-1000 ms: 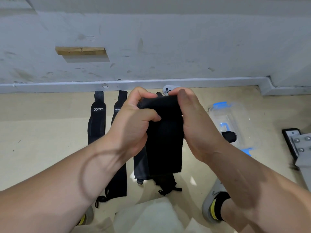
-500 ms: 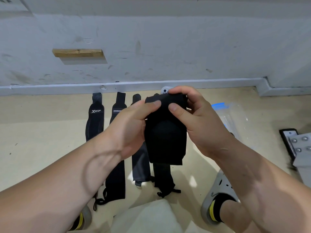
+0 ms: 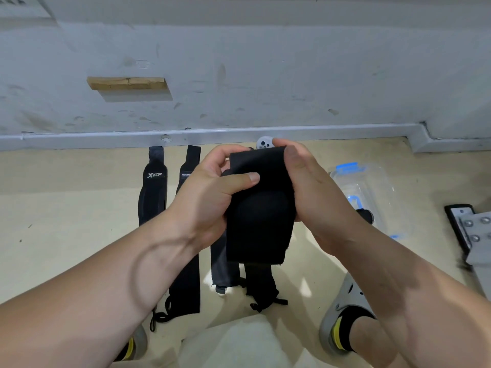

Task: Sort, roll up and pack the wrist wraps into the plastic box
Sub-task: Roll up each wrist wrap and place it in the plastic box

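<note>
Head view: left hand (image 3: 212,197) and right hand (image 3: 316,197) grip a wrap (image 3: 260,221) by its edges. Box (image 3: 372,187) stands on floor (image 3: 66,208), right.

a pale grey wall (image 3: 265,62) fills the upper half, its paint scuffed and marked with small chips and smudges. a short wooden strip (image 3: 127,83) is fixed to it on the left and throws a shadow down and to the right. a grey skirting board (image 3: 79,139) runs along the foot of the wall and steps forward at a corner on the right. the floor (image 3: 53,208) is smooth and cream-coloured, with a few dark specks on the left. at the right edge lies a grey metal plate (image 3: 478,229) with screw heads, on a black base.
</note>
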